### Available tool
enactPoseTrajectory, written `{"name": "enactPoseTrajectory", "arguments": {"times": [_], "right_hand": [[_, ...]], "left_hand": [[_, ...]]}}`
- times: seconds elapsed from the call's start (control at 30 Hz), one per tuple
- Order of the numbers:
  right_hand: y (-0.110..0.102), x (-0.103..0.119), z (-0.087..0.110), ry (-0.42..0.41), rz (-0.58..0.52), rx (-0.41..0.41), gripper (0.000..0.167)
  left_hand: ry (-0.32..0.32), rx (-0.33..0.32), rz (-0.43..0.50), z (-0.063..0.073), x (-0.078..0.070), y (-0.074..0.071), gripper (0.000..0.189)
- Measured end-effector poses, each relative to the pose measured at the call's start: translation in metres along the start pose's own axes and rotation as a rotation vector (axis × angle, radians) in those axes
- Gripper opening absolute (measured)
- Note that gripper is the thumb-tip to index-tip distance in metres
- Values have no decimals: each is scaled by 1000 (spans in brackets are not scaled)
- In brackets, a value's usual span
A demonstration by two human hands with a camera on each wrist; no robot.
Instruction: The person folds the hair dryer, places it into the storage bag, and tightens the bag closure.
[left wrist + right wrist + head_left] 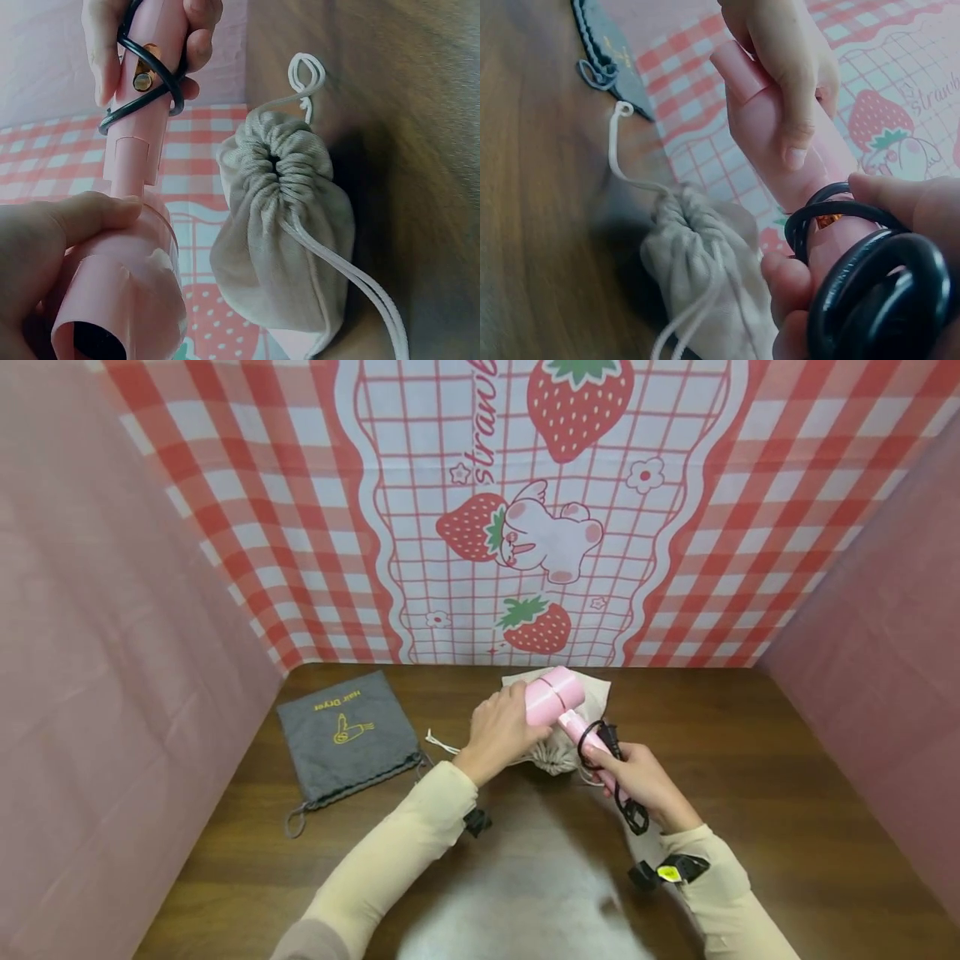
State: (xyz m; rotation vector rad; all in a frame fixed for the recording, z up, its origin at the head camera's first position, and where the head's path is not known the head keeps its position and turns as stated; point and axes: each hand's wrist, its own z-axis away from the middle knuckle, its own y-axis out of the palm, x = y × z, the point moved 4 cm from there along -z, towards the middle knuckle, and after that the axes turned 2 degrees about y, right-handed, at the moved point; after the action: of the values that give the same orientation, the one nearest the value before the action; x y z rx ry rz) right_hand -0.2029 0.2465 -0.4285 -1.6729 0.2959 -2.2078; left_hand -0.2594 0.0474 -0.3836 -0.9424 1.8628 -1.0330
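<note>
Pink hair dryer [553,692], raised above the wooden table [750,760] near a beige drawstring pouch [285,247]: left hand [501,731] grips its barrel, right hand [641,779] its cord-wrapped handle [574,727]. Left, grey "Hair Dryer" pouch [352,743]; far, strawberry-print cloth [622,527].

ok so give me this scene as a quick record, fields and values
item in hand: pink hair dryer, held with both hands
left hand: grips the dryer's barrel
right hand: holds the handle
cord: black, looped around the handle
beige pouch: on the table, drawstring mouth gathered, partly hidden by the dryer in the head view
grey pouch: lying flat at the person's left, yellow "Hair Dryer" print facing up
backdrop: red and white checks with strawberries
</note>
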Motion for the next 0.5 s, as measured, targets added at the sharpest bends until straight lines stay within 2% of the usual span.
{"name": "enactPoseTrajectory", "arguments": {"times": [0.17,0.37,0.5], "right_hand": [[9,-1,-2,-19,17,-6,38],[16,-1,-2,-51,57,4,40],[19,-1,0,-65,63,24,41]], "left_hand": [[-43,4,20,12,9,1,69],[-118,115,109,24,21,2,78],[-145,167,182,28,27,0,80]]}}
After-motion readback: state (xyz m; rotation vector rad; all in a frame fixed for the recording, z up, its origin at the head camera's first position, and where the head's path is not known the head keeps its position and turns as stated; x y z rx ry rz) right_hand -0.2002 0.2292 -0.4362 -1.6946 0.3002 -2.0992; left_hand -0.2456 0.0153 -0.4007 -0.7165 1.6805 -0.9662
